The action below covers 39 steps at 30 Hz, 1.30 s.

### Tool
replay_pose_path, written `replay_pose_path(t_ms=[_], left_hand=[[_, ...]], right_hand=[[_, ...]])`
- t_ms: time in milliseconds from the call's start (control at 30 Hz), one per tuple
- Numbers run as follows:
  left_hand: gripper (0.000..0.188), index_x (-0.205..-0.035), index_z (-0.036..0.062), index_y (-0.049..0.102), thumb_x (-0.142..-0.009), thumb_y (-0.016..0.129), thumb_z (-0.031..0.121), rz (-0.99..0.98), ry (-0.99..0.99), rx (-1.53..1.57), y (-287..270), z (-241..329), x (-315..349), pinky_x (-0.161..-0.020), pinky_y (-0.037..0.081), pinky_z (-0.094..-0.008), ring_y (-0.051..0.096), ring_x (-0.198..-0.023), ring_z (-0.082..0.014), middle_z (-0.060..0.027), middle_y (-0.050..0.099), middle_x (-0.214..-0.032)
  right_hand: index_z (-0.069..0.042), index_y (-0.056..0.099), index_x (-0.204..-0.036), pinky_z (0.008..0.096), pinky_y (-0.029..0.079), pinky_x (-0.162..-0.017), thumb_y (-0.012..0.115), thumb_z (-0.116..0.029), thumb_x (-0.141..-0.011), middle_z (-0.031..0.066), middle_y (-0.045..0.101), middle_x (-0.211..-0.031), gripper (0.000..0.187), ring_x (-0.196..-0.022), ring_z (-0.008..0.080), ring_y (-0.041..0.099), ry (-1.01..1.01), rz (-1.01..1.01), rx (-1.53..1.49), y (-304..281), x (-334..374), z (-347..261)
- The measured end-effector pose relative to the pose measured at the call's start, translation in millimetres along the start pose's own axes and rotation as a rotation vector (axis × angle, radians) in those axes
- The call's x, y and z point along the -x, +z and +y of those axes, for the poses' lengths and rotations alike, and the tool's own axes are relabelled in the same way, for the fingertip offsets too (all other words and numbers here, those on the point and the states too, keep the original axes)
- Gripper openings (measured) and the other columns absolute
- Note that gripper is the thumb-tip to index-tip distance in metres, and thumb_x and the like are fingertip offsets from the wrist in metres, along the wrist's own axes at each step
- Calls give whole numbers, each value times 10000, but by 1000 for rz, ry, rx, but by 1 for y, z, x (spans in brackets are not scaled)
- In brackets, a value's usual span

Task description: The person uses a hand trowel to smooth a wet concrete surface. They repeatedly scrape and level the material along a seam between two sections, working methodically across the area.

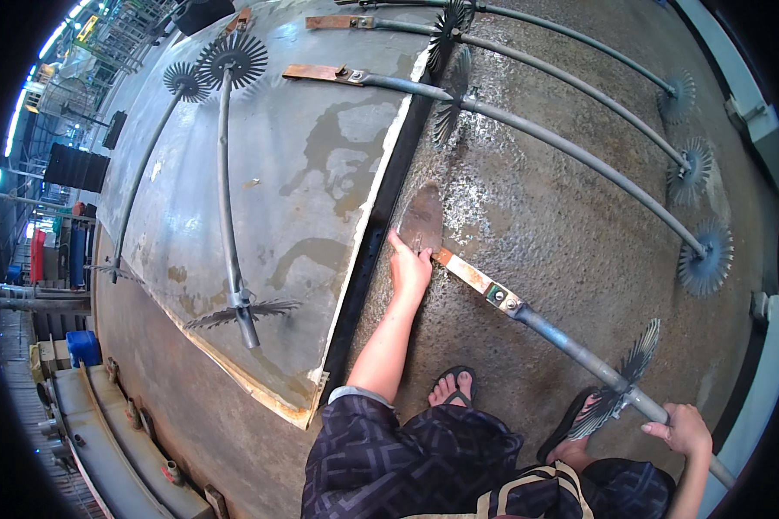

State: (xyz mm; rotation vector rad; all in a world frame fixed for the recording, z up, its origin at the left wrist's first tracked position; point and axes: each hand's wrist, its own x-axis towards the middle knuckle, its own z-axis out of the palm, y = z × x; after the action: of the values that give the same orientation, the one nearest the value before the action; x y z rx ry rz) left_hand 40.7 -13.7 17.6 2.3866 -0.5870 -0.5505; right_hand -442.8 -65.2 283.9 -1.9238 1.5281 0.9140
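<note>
My left hand (411, 270) is closed on a trowel-shaped metal plate (422, 216), flat, brownish and pointed away from me. Whether it has a handle is hidden by the fingers. Right beside those fingers ends a copper strip (469, 274), bolted to a long grey metal rod (571, 346) that slants down to the right. Around the rod sits a disc of thin radial fins (629, 381), near my right foot. My right hand (685, 430) is wrapped round the rod just beyond that disc.
Several similar finned rods (571, 156) lie across the wet concrete floor (528, 259) at the upper right. Two more finned rods (225, 173) rest on a grey sheet (320, 147) at left, whose dark edge (355, 294) runs beside my left arm. A blue container (83, 349) stands at far left.
</note>
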Motion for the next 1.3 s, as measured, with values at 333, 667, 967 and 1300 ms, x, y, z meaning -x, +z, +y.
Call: replay_pose_path(t_ms=[333, 667, 967, 1300], left_hand=[[813, -1340, 6, 124, -765, 682, 145, 64, 82, 1, 6, -19, -16, -765, 466, -488, 601, -844, -460, -309, 610, -860], [752, -1315, 26, 152, -775, 663, 133, 74, 61, -19, 10, -16, -12, -777, 457, -496, 593, -855, -465, -305, 611, -875], [746, -1311, 11, 157, -773, 662, 118, 54, 81, -26, 5, -9, -7, -772, 456, -500, 586, -862, -473, -318, 603, -878], [779, -1310, 7, 157, -752, 691, 113, 10, 33, -10, 0, -4, -10, -823, 458, -468, 583, -931, -464, -330, 590, -965]], right_hand=[[0, 606, -733, 450, 463, -656, 704, -580, -624, 224, 582, -661, 598, -715, 411, 593, 19, -23, -3, 1, -3, -1], [-1, 607, -739, 461, 461, -661, 698, -597, -615, 224, 581, -658, 615, -719, 415, 592, 13, -6, -7, 3, -5, 3], [0, 611, -741, 457, 467, -665, 701, -594, -612, 222, 586, -664, 615, -726, 415, 596, 13, -15, -14, 1, -7, 3], [-2, 613, -745, 458, 465, -667, 701, -592, -615, 226, 588, -675, 610, -734, 415, 595, 18, -21, -41, -1, -6, -1]])
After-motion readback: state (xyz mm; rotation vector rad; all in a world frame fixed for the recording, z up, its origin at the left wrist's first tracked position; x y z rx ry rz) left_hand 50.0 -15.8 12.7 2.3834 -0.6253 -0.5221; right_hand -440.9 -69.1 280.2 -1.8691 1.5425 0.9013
